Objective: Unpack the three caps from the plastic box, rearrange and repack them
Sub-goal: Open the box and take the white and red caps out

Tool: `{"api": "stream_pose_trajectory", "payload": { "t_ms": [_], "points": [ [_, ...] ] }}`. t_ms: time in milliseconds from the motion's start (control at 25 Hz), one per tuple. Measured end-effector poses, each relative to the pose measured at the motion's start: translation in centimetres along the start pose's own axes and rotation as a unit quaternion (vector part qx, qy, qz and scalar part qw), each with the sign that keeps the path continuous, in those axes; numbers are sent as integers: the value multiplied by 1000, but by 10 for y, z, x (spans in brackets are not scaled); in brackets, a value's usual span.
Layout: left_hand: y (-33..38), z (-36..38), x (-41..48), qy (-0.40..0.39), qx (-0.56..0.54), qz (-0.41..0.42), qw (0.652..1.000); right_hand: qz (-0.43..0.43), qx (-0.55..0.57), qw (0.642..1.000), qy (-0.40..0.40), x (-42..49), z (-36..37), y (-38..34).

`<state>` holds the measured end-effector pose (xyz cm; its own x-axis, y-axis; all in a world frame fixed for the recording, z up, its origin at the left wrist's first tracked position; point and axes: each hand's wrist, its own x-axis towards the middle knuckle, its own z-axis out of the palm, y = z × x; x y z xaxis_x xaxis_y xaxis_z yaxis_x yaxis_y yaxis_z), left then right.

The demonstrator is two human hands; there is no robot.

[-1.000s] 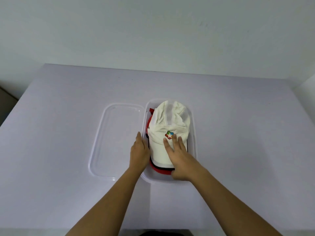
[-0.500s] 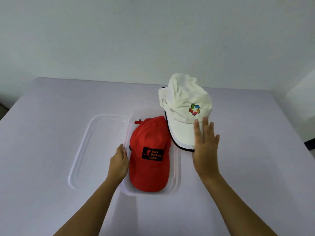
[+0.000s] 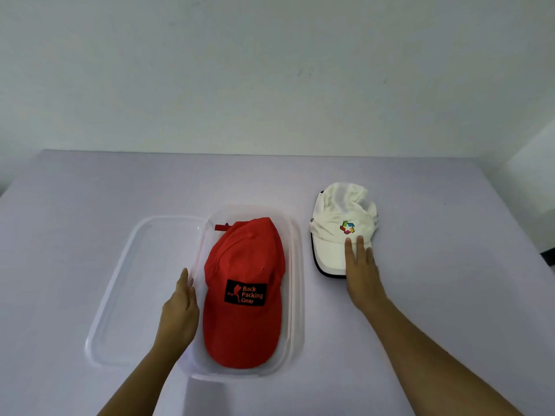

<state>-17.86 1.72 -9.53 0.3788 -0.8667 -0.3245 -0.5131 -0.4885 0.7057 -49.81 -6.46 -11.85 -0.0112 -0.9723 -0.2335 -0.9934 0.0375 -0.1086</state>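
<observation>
Under the right grip (image 3: 360,274), out on the bench (image 3: 90,190), we find the white cap (image 3: 339,217): crown away from us, brim toward us. The grip is laid flat and straight on the brim, resting or pressing, curled round nothing. Between the two grips sits the plastic box (image 3: 297,295), and inside it the red cap (image 3: 243,265), brim toward us, patch reading Back Packing Gear. The left grip (image 3: 180,313) is straight and relaxed too, its edge against the box wall nearest it, just beside the red cap, holding nothing. Outward of the left grip lies the lid (image 3: 135,280), flat on the bench, its edge meeting the box; whether it touches or tucks under, we cannot tell. Progress, as we judge it: unpacking begun, not finished. One cap is out, one is in the box. A dark edge (image 3: 326,274) shows beneath the white brim, close by the right grip; it may be trim or a third cap nested underneath, and we cannot tell. Left to do, on our reading: lift the red cap out, account for the third, rearrange, repack all three. Count: caps plainly seen, two (one white, one red); box, one; lid, one; grips, two, both empty.
</observation>
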Motion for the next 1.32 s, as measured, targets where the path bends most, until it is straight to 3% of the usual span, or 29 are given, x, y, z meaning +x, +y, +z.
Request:
{"api": "stream_pose_trajectory", "payload": {
  "t_ms": [200,320,400,560,760,960,1120,1200,1280,1320],
  "points": [
    [3,2,6,-6,4,2,1000,-47,70,996,-4,12,-30,-24],
    [5,2,1,-19,1,-3,1000,-213,142,962,99,-38,-28,-75],
    [1,-1,3,-27,-4,-4,1000,-294,131,942,91,-71,-19,-109],
    [-4,-5,6,-51,-10,-4,999,-245,60,962,-101,-96,-6,-141],
    [-1,-8,5,-70,-18,5,997,-217,-43,966,-131,-98,-6,-157],
    [5,-16,0,-96,-24,-5,995,-166,58,967,-186,-95,-12,-163],
    [14,-30,-1,-119,-39,8,992,-137,94,979,-115,-101,-15,-166],
    [23,-40,-4,-64,-51,33,996,-121,110,984,-71,-109,-19,-168],
    [32,-45,-4,-23,-86,15,996,-121,117,985,47,-117,-25,-174],
    [42,-48,-2,-38,-124,-15,991,-123,120,979,107,-118,-26,-176]
  ]
}}
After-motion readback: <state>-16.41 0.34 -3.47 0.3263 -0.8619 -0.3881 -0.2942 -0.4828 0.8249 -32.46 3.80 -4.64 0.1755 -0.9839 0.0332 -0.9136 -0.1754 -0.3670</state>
